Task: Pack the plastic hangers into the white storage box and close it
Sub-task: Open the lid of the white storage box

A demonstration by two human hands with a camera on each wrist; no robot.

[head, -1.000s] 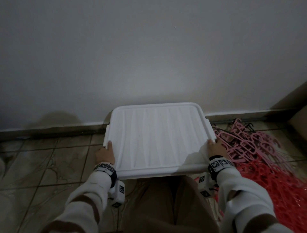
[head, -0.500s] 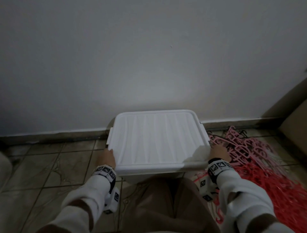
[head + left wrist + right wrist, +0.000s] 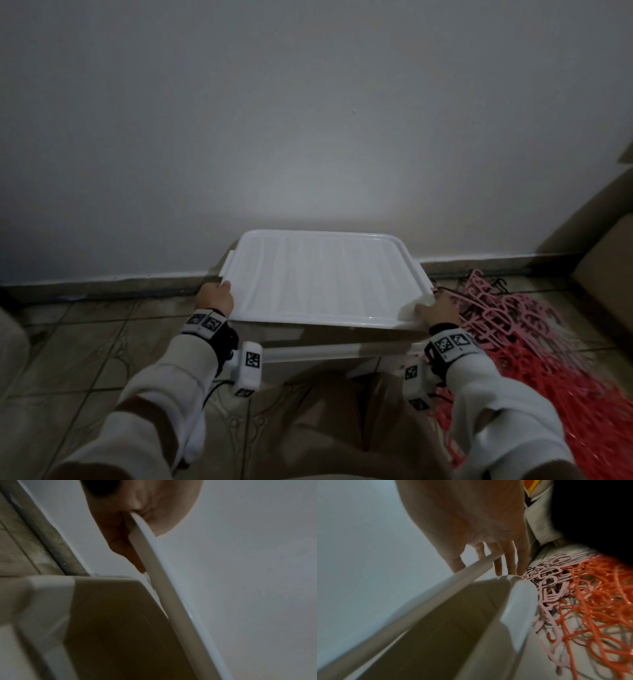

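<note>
Against the wall at twelve o'clock, on the tiled floor [image 3: 85, 346], the white storage box [image 3: 318, 351] stands with its lid [image 3: 325, 277] held above it, the near edge raised so a gap shows over the box's front rim; half a second ago the lid sat lower and closer over the box, with no such gap. At nine o'clock of the lid the left hand [image 3: 215, 297] grasps the side edge, thumb on top and fingers [image 3: 123, 545] curled beneath, as the left wrist view shows. At three o'clock the right hand [image 3: 438, 310] grips the near right corner, thumb on the upper face and fingers [image 3: 510, 561] reaching down past the edge. Just beside the box at three o'clock lies the heap of plastic hangers [image 3: 534, 329], pink ones nearer the wall, red ones nearer the person, none of them seen inside the box. Beige-trousered knees [image 3: 325, 428] sit at six o'clock.
</note>
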